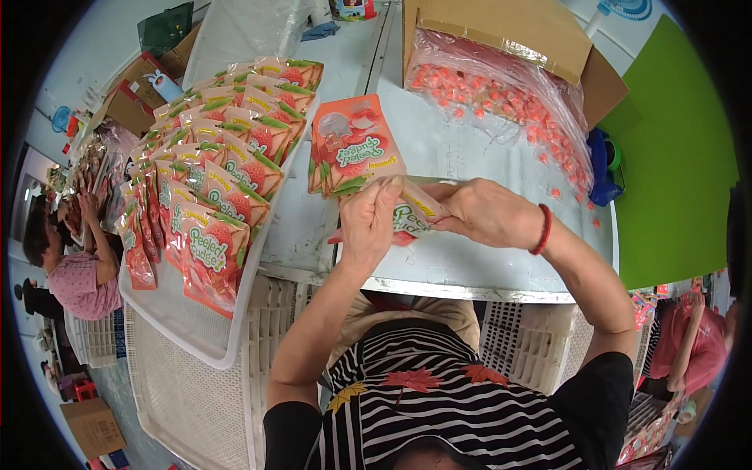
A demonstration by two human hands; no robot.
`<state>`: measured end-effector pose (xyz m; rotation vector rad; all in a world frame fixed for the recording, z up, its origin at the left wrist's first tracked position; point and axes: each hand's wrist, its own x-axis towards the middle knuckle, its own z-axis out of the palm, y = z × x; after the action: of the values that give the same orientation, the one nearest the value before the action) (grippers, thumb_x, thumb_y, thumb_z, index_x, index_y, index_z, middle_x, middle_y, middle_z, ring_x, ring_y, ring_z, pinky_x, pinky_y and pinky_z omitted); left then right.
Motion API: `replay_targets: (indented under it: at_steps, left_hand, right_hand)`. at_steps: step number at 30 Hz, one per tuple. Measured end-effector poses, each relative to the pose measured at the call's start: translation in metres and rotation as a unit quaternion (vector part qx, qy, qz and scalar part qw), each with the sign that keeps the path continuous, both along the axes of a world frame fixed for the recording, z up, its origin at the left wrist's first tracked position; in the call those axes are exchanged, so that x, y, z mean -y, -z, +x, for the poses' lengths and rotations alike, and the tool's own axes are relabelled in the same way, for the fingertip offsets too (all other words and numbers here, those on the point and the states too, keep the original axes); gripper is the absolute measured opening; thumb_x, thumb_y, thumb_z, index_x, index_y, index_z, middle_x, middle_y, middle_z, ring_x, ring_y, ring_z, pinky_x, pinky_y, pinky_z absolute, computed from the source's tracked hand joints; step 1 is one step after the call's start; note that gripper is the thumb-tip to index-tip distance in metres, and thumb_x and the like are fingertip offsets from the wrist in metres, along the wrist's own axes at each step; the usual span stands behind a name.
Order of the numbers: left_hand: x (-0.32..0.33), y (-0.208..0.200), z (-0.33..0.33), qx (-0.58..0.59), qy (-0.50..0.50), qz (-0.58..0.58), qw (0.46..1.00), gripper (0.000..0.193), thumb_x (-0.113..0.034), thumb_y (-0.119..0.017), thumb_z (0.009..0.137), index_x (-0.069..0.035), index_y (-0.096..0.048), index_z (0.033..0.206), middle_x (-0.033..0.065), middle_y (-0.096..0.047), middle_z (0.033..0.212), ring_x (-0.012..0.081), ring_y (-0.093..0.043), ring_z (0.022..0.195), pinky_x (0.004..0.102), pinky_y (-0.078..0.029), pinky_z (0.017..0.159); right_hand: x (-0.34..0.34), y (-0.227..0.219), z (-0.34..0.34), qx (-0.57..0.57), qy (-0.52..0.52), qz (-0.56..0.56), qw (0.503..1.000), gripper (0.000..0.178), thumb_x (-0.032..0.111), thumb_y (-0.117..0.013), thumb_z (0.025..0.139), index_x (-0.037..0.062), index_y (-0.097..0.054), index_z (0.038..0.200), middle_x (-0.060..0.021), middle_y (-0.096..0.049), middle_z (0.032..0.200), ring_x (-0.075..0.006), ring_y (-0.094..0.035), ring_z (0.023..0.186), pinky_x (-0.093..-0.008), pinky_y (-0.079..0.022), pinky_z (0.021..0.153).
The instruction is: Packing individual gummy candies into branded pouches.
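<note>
Over the table's front edge, both my hands grip one pink candy pouch (409,219) by its upper part. My left hand (368,222) is closed on its left side, and my right hand (492,215) pinches the right side. The pouch is tilted, and my fingers hide much of it. Just beyond my left hand lies a stack of flat pink pouches (362,145) with pictures of red fruit on them. To the left, rows of plump filled pouches (211,168) stand packed in a white plastic tray (249,294).
At the far right, a cardboard box (501,31) lies open, with small red wrapped candies (470,90) spilling from its clear liner onto the table (470,266). A blue tape dispenser (603,168) stands right of them. White crates (521,337) sit below. Other people work at both sides.
</note>
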<state>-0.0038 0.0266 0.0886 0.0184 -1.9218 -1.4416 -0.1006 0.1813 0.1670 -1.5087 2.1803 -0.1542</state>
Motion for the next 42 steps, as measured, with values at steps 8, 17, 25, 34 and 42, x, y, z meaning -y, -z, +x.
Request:
replay_targets:
  at_steps: [8, 17, 25, 34, 42]
  left_hand:
    - [0.016, 0.008, 0.009, 0.029, 0.031, 0.087, 0.995, 0.037, -0.028, -0.049, 0.099, 0.005, -0.061, 0.089, 0.0037, -0.061, 0.070, 0.0082, -0.049, 0.062, 0.0241, -0.042, 0.058]
    - [0.023, 0.007, 0.024, 0.055, 0.099, 0.179, 0.977, 0.032, -0.025, -0.052, 0.097, 0.004, -0.064, 0.100, 0.0023, -0.065, 0.079, 0.0053, -0.056, 0.073, 0.0218, -0.045, 0.062]
    - [0.023, 0.006, 0.025, 0.060, 0.108, 0.215, 0.969, 0.019, -0.011, -0.063, 0.090, 0.002, -0.067, 0.103, 0.0025, -0.068, 0.088, 0.0040, -0.057, 0.078, 0.0216, -0.048, 0.069]
    - [0.036, -0.005, 0.044, 0.233, 0.097, 0.208, 0.945, 0.016, -0.012, -0.064, 0.089, 0.001, -0.067, 0.097, 0.0037, -0.067, 0.080, 0.0050, -0.058, 0.071, 0.0217, -0.048, 0.061]
    - [0.069, -0.029, 0.076, 0.197, 0.045, -0.032, 0.979, 0.017, -0.014, -0.063, 0.089, 0.002, -0.068, 0.093, 0.0034, -0.068, 0.082, 0.0041, -0.055, 0.070, 0.0223, -0.046, 0.060]
  right_hand:
    - [-0.010, 0.008, 0.021, -0.237, 0.014, -0.283, 0.929, 0.016, 0.011, -0.072, 0.072, -0.0007, -0.066, 0.081, -0.0132, -0.064, 0.088, -0.0277, -0.063, 0.081, -0.0350, -0.050, 0.073]
    - [-0.005, 0.001, 0.013, -0.171, -0.004, -0.330, 0.928, 0.023, 0.014, -0.074, 0.074, 0.0031, -0.061, 0.091, -0.0098, -0.064, 0.076, -0.0260, -0.064, 0.069, -0.0336, -0.052, 0.061]
    - [0.006, -0.005, 0.019, 0.004, 0.156, -0.291, 0.944, 0.028, 0.018, -0.073, 0.079, 0.0023, -0.059, 0.098, -0.0127, -0.063, 0.067, -0.0297, -0.063, 0.059, -0.0346, -0.050, 0.054]
    - [0.019, -0.002, 0.024, -0.059, 0.017, -0.235, 0.970, 0.023, 0.017, -0.069, 0.081, -0.0037, -0.060, 0.076, -0.0180, -0.059, 0.070, -0.0290, -0.062, 0.058, -0.0353, -0.046, 0.051]
    - [0.059, -0.018, 0.050, 0.122, 0.085, -0.162, 0.976, 0.023, 0.014, -0.069, 0.085, -0.0074, -0.060, 0.081, -0.0066, -0.064, 0.069, -0.0048, -0.056, 0.062, -0.0256, -0.045, 0.051]
